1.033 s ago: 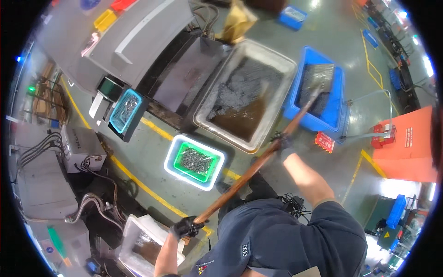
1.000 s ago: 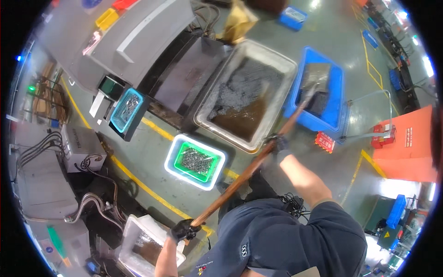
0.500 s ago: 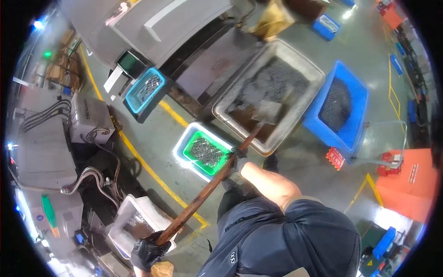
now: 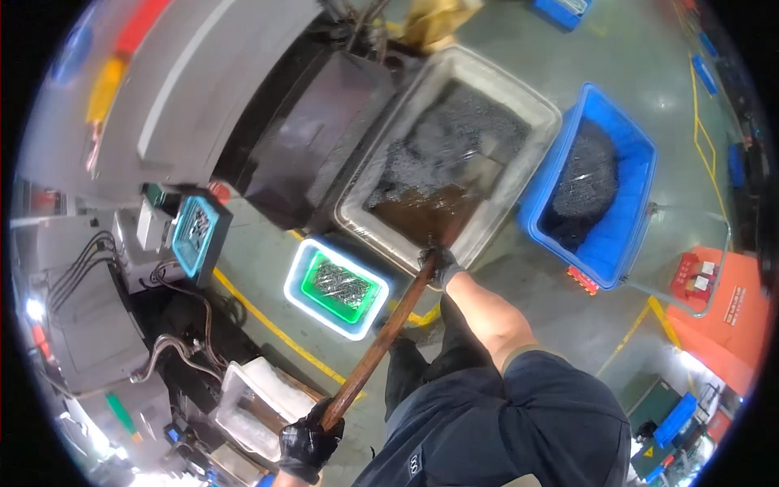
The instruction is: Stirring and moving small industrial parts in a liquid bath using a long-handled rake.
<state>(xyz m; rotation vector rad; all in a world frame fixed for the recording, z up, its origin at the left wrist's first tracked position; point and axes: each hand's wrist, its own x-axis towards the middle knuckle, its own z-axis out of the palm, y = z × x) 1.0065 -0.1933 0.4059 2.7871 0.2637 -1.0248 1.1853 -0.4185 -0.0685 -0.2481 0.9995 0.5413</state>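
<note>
My left hand (image 4: pixel 311 442), in a dark wet-looking glove, is closed round the near end of a long wooden handle. Farther up, my gloved right hand (image 4: pixel 441 266) grips the same handle near the tray's front edge. The handle belongs to a shovel (image 4: pixel 377 349), whose flat blade lies blurred inside a large pale tray (image 4: pixel 545 126). Dark grey metal chips (image 4: pixel 471 122) fill much of that tray, with brownish liquid at its near end. To its right stands a deep blue tub (image 4: pixel 637 195) holding a dark heap of similar material.
A green basket of small metal parts sits inside a white-rimmed tub (image 4: pixel 294 272) left of the handle. A grey machine (image 4: pixel 178 97) borders the tray's left. A turquoise basket (image 4: pixel 189 261), a white bin (image 4: pixel 231 398) and a hand-cart handle (image 4: pixel 714 215) stand around.
My view has swung toward the left. The shovel blade has shifted slightly farther up the tray, and both hands have moved right in the picture, still holding the handle.
</note>
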